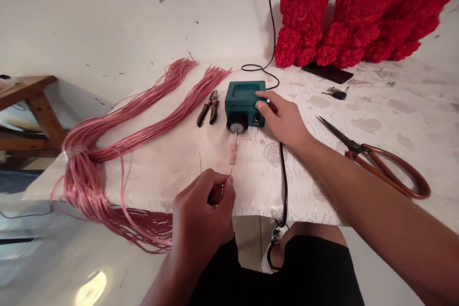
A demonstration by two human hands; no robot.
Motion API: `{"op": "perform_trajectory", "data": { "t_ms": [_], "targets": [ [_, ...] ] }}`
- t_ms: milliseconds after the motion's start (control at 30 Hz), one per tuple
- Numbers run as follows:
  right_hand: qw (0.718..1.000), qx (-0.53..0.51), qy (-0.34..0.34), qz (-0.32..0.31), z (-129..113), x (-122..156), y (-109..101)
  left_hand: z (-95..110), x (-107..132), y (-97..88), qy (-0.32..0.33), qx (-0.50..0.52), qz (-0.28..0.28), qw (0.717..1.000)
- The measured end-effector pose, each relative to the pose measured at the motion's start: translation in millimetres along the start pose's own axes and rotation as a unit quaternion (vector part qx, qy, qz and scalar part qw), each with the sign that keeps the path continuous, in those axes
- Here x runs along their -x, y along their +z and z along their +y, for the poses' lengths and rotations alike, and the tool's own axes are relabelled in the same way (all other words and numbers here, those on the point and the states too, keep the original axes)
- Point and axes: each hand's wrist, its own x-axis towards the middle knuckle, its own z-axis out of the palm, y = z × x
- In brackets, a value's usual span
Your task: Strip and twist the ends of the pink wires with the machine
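So I'm sat at a tabletop (158,169) under a pale, creased plastic-looking cover with faded grey prints on its right half, up against a white wall (215,14) with scuffs and specks, wooden furniture (39,85) off to my left. There's a line of small lettering on the front of my teal machine (245,91), way too small to read, and I can't make out any brand. The machine's in the middle of the tabletop: boxy, recessed top, black collar, with a blurry pinkish piece (233,150) sticking out toward me. My right hand (283,119) isn't gripping anything, just a finger on the top edge and thumb by the green button (256,104). My left hand (206,203) is pinching a thin strand (231,171) between thumb and finger, just in front of that piece, and the big tied bundle of shiny pink cords (86,153) drapes over the edge on my left
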Motion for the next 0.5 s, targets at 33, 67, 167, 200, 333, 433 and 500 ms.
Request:
{"op": "perform_trajectory", "data": {
  "t_ms": [33,67,167,200,333,433,500],
  "targets": [
    [1.000,0.001,0.001,0.001,0,1,0,1,3,-5.0,0.009,0.005,-0.005,1.000],
    [1.000,0.003,0.002,0.001,0,1,0,1,5,-10.4,0.018,0.008,-0.009,1.000],
    [1.000,0.011,0.011,-0.015,-1,2,-1,5,15,-28.8,0.032,0.014,-0.013,0.999],
    [0.999,0.015,0.016,-0.025,-3,2,-2,7,18,-35.3,0.033,0.015,-0.010,0.999],
    [0.998,0.039,0.018,-0.052,-19,5,-16,15,32,-62.2,0.034,0.037,0.010,0.999],
    [0.997,0.044,0.006,-0.061,-49,22,-34,17,44,-81.6,0.027,0.070,0.018,0.997],
    [0.996,0.033,-0.004,-0.088,-78,45,-47,17,53,-92.6,0.026,0.100,0.021,0.994]
  ]
}}
